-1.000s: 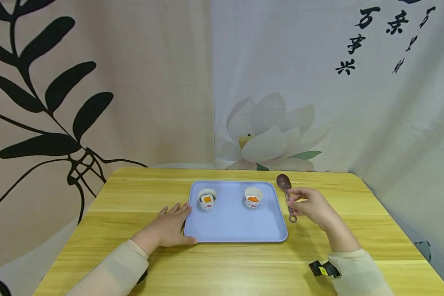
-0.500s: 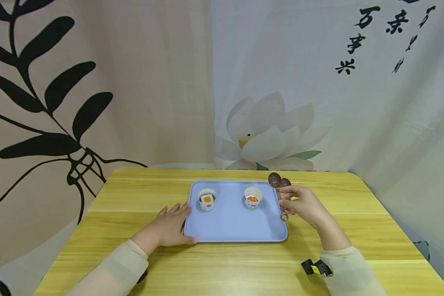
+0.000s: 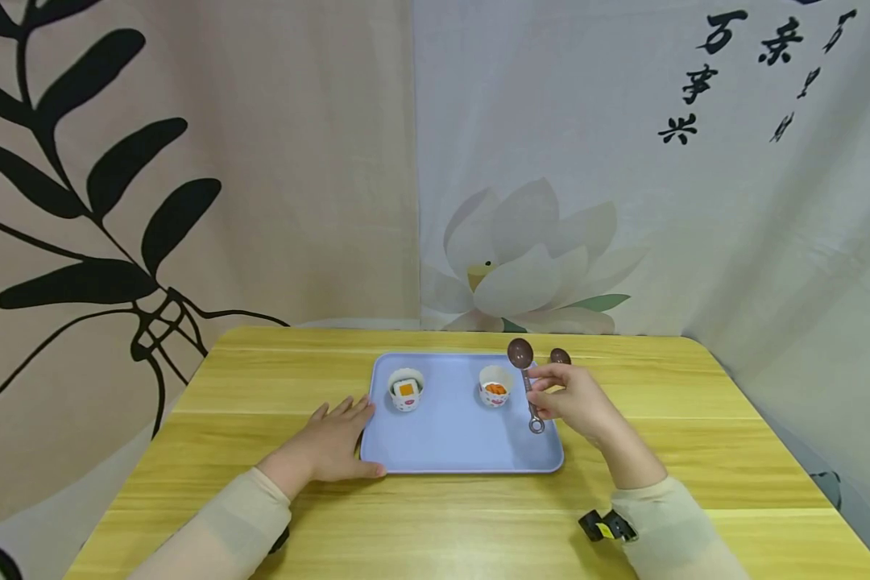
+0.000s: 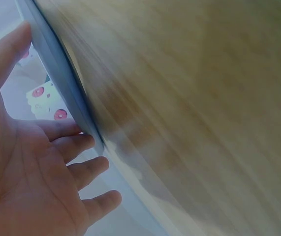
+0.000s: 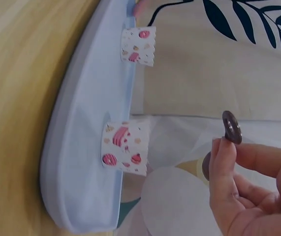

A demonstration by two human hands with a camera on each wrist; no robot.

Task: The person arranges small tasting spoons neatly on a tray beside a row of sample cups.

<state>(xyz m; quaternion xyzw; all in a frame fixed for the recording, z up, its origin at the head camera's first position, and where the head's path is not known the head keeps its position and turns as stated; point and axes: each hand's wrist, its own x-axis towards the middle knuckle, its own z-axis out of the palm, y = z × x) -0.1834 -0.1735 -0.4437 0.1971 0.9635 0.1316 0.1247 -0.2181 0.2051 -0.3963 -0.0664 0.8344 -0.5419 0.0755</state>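
Note:
My right hand (image 3: 576,403) pinches the handle of a brown spoon (image 3: 520,354) between thumb and fingers, above the right side of a light blue tray (image 3: 449,447). In the right wrist view, the ringed handle end (image 5: 233,128) pokes out past the fingertips. A second brown spoon (image 3: 560,355) lies behind this hand, mostly hidden. My left hand (image 3: 322,451) touches the tray's left edge, fingers spread and thumb at the front corner. Two patterned paper cups stand on the tray: the left cup (image 3: 405,406) holds a white-and-orange piece, the right cup (image 3: 494,400) small orange pieces.
The tray sits on a yellow wood-grain table (image 3: 435,524). Behind the far edge hangs a curtain (image 3: 319,201) printed with dark leaves, a lotus and characters. A small black device (image 3: 607,526) is strapped at the right sleeve.
The right hand has carried the spoon leftward from the table to over the tray's right side, uncovering the bowl of the second spoon. The left hand has stayed put.

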